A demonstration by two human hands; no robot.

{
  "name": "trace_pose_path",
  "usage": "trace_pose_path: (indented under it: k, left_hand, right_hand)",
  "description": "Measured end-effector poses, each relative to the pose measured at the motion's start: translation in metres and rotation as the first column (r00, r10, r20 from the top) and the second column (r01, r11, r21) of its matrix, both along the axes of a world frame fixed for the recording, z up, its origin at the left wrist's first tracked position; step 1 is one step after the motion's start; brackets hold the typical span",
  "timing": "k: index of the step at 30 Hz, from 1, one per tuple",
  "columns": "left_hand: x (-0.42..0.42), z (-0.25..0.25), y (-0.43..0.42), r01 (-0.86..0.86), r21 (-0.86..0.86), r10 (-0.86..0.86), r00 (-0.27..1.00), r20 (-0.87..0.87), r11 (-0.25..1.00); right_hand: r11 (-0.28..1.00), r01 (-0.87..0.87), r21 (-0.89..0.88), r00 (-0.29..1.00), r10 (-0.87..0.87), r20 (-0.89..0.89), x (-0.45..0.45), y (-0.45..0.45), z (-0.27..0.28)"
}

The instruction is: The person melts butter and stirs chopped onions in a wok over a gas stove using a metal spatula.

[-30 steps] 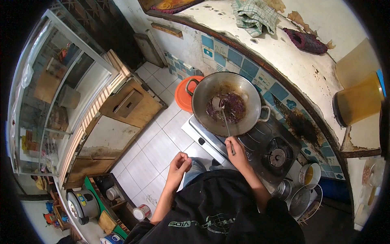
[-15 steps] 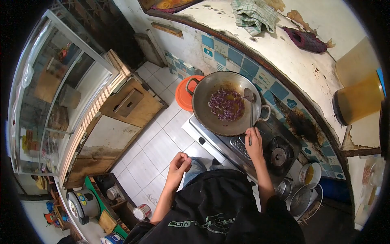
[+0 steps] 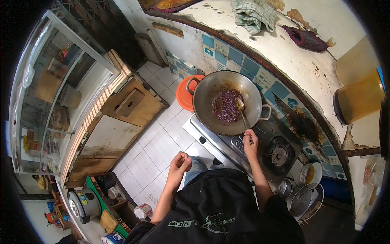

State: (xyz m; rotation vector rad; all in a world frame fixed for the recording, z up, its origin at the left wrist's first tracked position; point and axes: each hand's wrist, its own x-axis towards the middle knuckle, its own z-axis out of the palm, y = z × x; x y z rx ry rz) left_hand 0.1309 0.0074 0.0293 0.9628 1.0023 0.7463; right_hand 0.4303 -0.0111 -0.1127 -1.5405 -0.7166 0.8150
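A large metal wok [image 3: 203, 110] with two loop handles sits on the stove, holding chopped purple shallots [image 3: 226, 107] in a little oil. My right hand [image 3: 250, 143] is closed around the handle of a metal spatula [image 3: 244, 114]. The spatula's head rests among the shallots on their right side. My left hand [image 3: 180, 164] is held in front of my body, away from the wok, its fingers curled in and the thumb against them; nothing shows in it. Below the wok lies the gas stove [image 3: 219, 143], whose right burner [image 3: 278, 154] is uncovered.
An orange lid [image 3: 183, 94] is behind the wok's left handle. To the right stand a small pail [image 3: 312, 173] and a wire strainer [image 3: 304, 200]. A checkered cloth [image 3: 252, 17], a purple potholder [image 3: 304, 39] and a container of yellowish liquid [image 3: 357, 97] are on the ledge above.
The spatula's head has moved left and down into the shallots, its face now turned. My right hand has shifted slightly. The shallots are more bunched together; my left hand stays put.
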Motion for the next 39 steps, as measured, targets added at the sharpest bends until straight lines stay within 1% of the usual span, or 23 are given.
trace_pose_path:
  k: [3,6,9,12,15,16,17,18,19,20,23,24,27,30,33,36,39]
  left_hand:
    - [0.001,0.001,0.000,0.002,0.000,-0.002,1.000,-0.002,1.000]
    - [0.002,0.001,0.001,0.007,0.000,-0.007,1.000,-0.003,1.000]
    - [0.003,-0.001,0.001,0.012,0.002,-0.012,1.000,-0.009,1.000]
    - [0.004,0.000,0.000,0.010,-0.001,-0.010,1.000,-0.010,1.000]
    - [0.004,-0.001,-0.001,0.008,-0.009,-0.008,1.000,-0.001,1.000]
    - [0.003,-0.002,0.000,0.009,-0.012,-0.009,1.000,0.002,1.000]
    - [0.003,-0.003,0.000,0.010,-0.015,-0.010,1.000,0.006,1.000]
    - [0.003,-0.003,0.000,0.010,-0.016,-0.010,1.000,0.006,1.000]
    - [0.003,-0.002,0.000,0.010,-0.016,-0.010,1.000,0.005,1.000]
    - [0.003,-0.002,0.000,0.010,-0.017,-0.009,1.000,0.005,1.000]
    - [0.004,-0.001,0.000,-0.011,-0.029,0.012,0.999,0.034,1.000]
    - [0.004,-0.001,0.000,-0.012,-0.030,0.013,0.999,0.034,0.999]
    - [0.004,0.000,0.000,-0.016,-0.029,0.017,0.999,0.036,0.999]
    - [0.004,0.000,0.000,-0.022,-0.029,0.023,0.999,0.035,0.999]
    - [0.002,-0.001,-0.001,-0.026,-0.028,0.027,0.999,0.031,0.999]
    - [0.002,-0.002,-0.001,-0.019,-0.024,0.020,1.000,0.024,1.000]
    - [0.002,-0.003,0.000,-0.004,-0.019,0.004,1.000,0.010,1.000]
  right_hand:
    - [0.993,0.023,0.114,0.966,0.007,-0.258,-0.007,0.001,-0.004]
    - [0.987,0.023,0.160,0.894,0.052,-0.446,-0.009,0.000,-0.011]
    - [0.991,0.032,0.132,0.894,0.031,-0.448,-0.020,-0.001,0.006]
    - [0.988,0.019,0.155,0.878,0.057,-0.475,-0.030,-0.003,0.015]
    - [0.977,-0.088,0.196,0.894,0.164,-0.416,-0.035,-0.007,0.012]
    - [0.975,-0.136,0.176,0.913,0.192,-0.359,-0.036,-0.008,0.014]
    - [0.972,-0.182,0.152,0.957,0.210,-0.198,-0.037,-0.009,0.017]
    - [0.967,-0.223,0.119,0.973,0.228,-0.031,-0.040,-0.010,0.021]
    - [0.963,-0.259,0.081,0.960,0.247,0.136,-0.042,-0.011,0.028]
    - [0.954,-0.298,0.023,0.942,0.290,0.170,-0.045,-0.013,0.046]
    - [0.910,-0.395,0.126,0.840,0.303,0.450,-0.049,-0.012,0.065]
    - [0.901,-0.429,0.065,0.839,0.371,0.397,-0.051,-0.014,0.071]
    - [0.864,-0.503,0.028,0.771,0.433,0.467,-0.051,-0.018,0.071]
    - [0.846,-0.533,-0.004,0.724,0.459,0.515,-0.049,-0.024,0.060]
    - [0.849,-0.527,-0.042,0.720,0.472,0.508,-0.045,-0.033,0.050]
    - [0.874,-0.481,-0.072,0.742,0.449,0.498,-0.038,-0.040,0.054]
    - [0.900,-0.433,-0.055,0.719,0.382,0.581,-0.027,-0.045,0.044]
